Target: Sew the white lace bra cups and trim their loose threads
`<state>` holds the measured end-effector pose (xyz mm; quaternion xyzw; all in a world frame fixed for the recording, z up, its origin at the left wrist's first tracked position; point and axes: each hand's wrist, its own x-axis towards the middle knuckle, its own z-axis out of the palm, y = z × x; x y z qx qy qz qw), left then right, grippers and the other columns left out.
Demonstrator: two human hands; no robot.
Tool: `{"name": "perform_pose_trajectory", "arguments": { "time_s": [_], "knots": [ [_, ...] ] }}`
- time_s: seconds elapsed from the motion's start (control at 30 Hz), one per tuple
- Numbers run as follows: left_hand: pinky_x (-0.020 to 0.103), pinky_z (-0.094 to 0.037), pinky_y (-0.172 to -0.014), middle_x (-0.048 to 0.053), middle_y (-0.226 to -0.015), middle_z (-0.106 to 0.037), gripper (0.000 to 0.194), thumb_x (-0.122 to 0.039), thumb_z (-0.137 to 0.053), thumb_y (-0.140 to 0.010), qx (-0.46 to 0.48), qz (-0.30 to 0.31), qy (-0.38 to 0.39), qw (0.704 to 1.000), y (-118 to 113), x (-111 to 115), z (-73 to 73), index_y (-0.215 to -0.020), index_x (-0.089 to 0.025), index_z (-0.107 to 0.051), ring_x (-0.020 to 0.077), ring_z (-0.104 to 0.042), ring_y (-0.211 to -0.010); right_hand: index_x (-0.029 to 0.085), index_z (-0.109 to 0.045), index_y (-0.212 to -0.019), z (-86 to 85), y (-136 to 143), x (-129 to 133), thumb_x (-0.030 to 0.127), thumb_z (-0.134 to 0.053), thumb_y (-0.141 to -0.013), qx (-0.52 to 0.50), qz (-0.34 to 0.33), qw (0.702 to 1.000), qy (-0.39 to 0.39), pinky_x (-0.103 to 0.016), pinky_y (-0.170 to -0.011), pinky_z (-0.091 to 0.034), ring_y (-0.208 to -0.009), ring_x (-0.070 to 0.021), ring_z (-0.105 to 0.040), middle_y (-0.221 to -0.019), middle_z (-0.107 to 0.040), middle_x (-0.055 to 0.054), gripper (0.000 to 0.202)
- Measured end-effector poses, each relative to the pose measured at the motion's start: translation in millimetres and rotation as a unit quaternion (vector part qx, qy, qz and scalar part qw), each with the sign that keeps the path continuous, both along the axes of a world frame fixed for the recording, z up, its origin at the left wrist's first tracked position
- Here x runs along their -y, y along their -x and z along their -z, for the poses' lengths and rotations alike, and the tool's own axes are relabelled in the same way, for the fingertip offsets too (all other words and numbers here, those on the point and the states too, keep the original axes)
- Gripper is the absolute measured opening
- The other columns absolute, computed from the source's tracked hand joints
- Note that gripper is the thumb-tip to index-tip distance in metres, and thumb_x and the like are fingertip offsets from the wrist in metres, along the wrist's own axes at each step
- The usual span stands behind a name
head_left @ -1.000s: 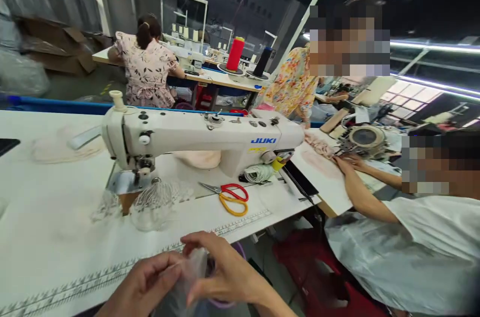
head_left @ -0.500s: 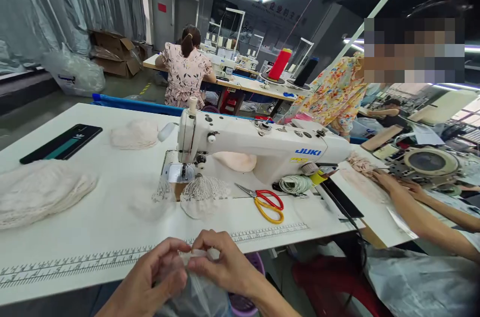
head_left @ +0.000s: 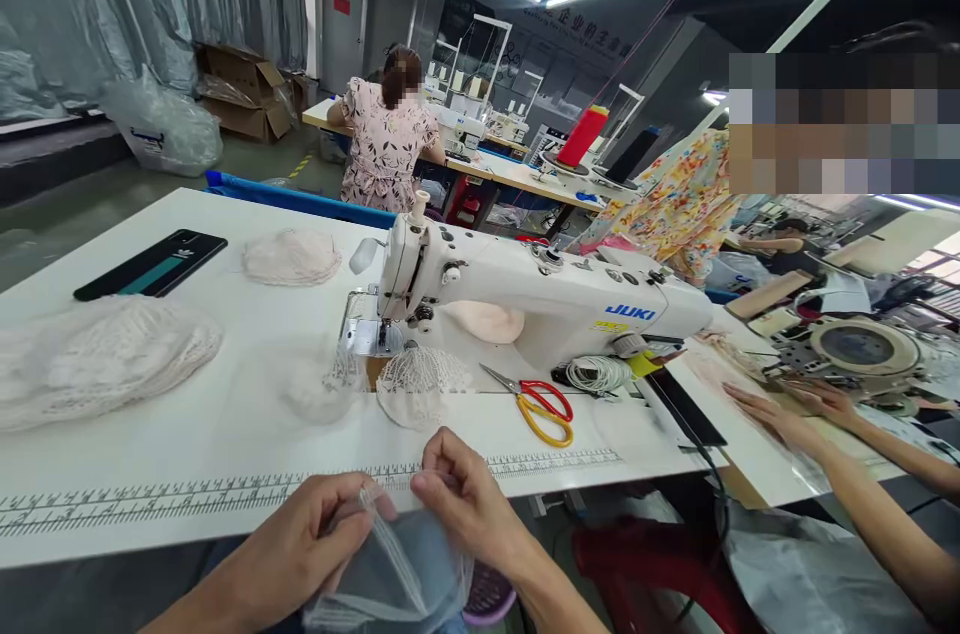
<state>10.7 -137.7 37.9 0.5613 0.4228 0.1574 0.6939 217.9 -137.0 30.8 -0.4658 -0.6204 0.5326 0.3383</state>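
My left hand [head_left: 315,534] pinches the edge of a sheer whitish mesh fabric piece [head_left: 386,574] just in front of the table's edge. My right hand [head_left: 469,504] grips the same mesh a little to the right, fingers closed. The mesh hangs below both hands, with a thick, pale band running down it. Beyond the hands stands a white sewing machine [head_left: 540,284]. A lace piece [head_left: 420,379] lies by its needle area, with a sheer, crumpled bit [head_left: 319,389] to its left. Scissors [head_left: 534,406] with red and yellow handles rest to the right.
A ruler strip [head_left: 187,499] runs along the table's front edge. Lace stacks [head_left: 135,354] and a dark phone-like case [head_left: 154,264] lie on the left. Coiled cord [head_left: 598,374] sits by the machine base. A co-worker's hands [head_left: 780,419] work at the right.
My hands have moved slightly apart, and more of the mesh shows hanging between and below them. The view has shifted a little. The co-worker's near hand has flattened on the fabric.
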Motion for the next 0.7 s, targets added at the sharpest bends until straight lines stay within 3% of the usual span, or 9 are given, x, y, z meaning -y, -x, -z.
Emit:
{"name": "perform_pose_trajectory", "arguments": {
  "time_s": [0.13,0.2,0.3,0.37,0.43,0.53,0.6,0.7],
  "knots": [
    [0.023,-0.023,-0.050,-0.008,-0.050,-0.029,0.054,-0.067,-0.046,-0.083,0.000,0.019,-0.040,0.999,-1.9,-0.3,9.2,-0.089,-0.016,-0.059,0.0115,-0.027,-0.049,0.020,-0.053,-0.091,-10.8,-14.7,10.1,0.042,-0.069,-0.079,0.032,-0.057,0.997,0.037,-0.020,-0.051,-0.025,-0.057,-0.0084,-0.034,-0.062,-0.039,0.007,0.030],
    [0.023,-0.028,-0.054,-0.004,-0.060,-0.036,0.058,-0.072,-0.046,-0.081,0.000,-0.001,-0.078,0.997,-5.6,-4.4,12.6,-0.079,-0.016,-0.059,0.0126,-0.034,-0.056,0.020,-0.059,-0.088,-20.1,-22.2,13.6,0.034,-0.074,-0.074,0.081,-0.084,0.992,0.044,-0.019,-0.051,-0.027,-0.058,-0.0087,-0.040,-0.063,-0.044,0.006,0.025],
    [0.024,-0.039,-0.064,0.001,-0.076,-0.051,0.058,-0.074,-0.042,-0.081,0.006,-0.043,-0.144,0.989,-16.5,-26.3,12.4,-0.078,-0.018,-0.057,0.0171,-0.048,-0.071,0.017,-0.059,-0.077,-31.4,-31.0,1.0,0.029,-0.066,-0.080,0.119,-0.054,0.991,0.029,-0.017,-0.052,-0.033,-0.061,-0.0097,-0.048,-0.065,-0.052,0.004,0.014],
    [0.025,-0.043,-0.064,0.002,-0.073,-0.055,0.054,-0.068,-0.035,-0.086,-0.019,-0.034,-0.183,0.982,-27.4,-52.7,8.8,-0.084,-0.019,-0.055,0.0181,-0.053,-0.068,0.017,-0.054,-0.076,-34.4,-35.6,-23.1,0.031,-0.056,-0.086,0.154,-0.030,0.987,0.016,-0.017,-0.048,-0.034,-0.053,-0.0088,-0.048,-0.060,-0.053,0.003,0.017],
    [0.027,-0.045,-0.059,0.001,-0.065,-0.056,0.046,-0.058,-0.029,-0.088,-0.082,-0.013,-0.235,0.969,-39.0,-84.7,6.1,-0.091,-0.017,-0.052,0.0179,-0.055,-0.059,0.017,-0.050,-0.076,-32.5,-39.4,-54.7,0.030,-0.048,-0.091,0.203,-0.015,0.979,0.001,-0.017,-0.044,-0.034,-0.043,-0.0079,-0.044,-0.054,-0.050,0.005,0.020],
    [0.031,-0.046,-0.064,0.001,-0.067,-0.057,0.035,-0.038,-0.039,-0.080,-0.158,-0.026,-0.291,0.943,-50.8,-127.7,10.7,-0.105,-0.016,-0.051,0.0216,-0.059,-0.063,0.018,-0.049,-0.073,-20.6,-42.7,-96.9,0.021,-0.045,-0.090,0.267,0.039,0.962,-0.035,-0.018,-0.047,-0.034,-0.044,-0.0085,-0.044,-0.051,-0.048,0.005,0.017],
    [0.034,-0.046,-0.069,0.003,-0.069,-0.057,0.028,-0.028,-0.043,-0.074,-0.201,-0.032,-0.326,0.923,-52.6,-144.4,20.0,-0.097,-0.018,-0.054,0.0246,-0.061,-0.072,0.017,-0.050,-0.071,-10.0,-43.0,-112.5,0.017,-0.050,-0.086,0.317,0.070,0.944,-0.065,-0.021,-0.055,-0.035,-0.055,-0.0116,-0.051,-0.056,-0.053,0.003,0.015],
    [0.035,-0.047,-0.076,0.005,-0.078,-0.061,0.017,-0.019,-0.041,-0.072,-0.235,-0.019,-0.376,0.896,-48.9,-151.5,37.4,-0.083,-0.020,-0.055,0.0250,-0.062,-0.083,0.018,-0.056,-0.076,3.1,-42.5,-118.2,0.015,-0.057,-0.082,0.387,0.086,0.913,-0.099,-0.025,-0.062,-0.035,-0.071,-0.0180,-0.057,-0.066,-0.060,-0.001,0.007]
  ]
}}
